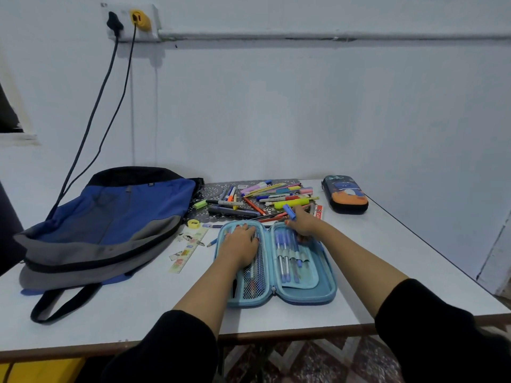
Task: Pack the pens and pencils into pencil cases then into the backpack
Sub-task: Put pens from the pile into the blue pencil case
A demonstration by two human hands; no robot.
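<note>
A white table point(387, 266) stands against a pale blue wall point(304, 106), where two cables hang from a socket point(130, 20) at eleven o'clock. In the middle of the table a light-blue pencil case point(326, 288) lies unzipped and spread flat. Its right half holds a row of blue pens point(287, 252) tucked under elastic loops. The left hand point(240, 244) rests palm down on the mesh pocket of the left half, fingers straight and spread. The right hand point(302, 223), at the top edge of the right half, has its fingers curled round a blue pen point(289, 211) that sticks up from the grip. At twelve o'clock from the case, a loose heap of pens and pencils point(265, 196) lies on a dark patterned mat point(207, 189). A closed dark pencil case point(345, 193) sits at two o'clock. A blue and grey backpack point(110, 225) lies at nine o'clock, with a printed ruler point(188, 250) between it and the open case.
</note>
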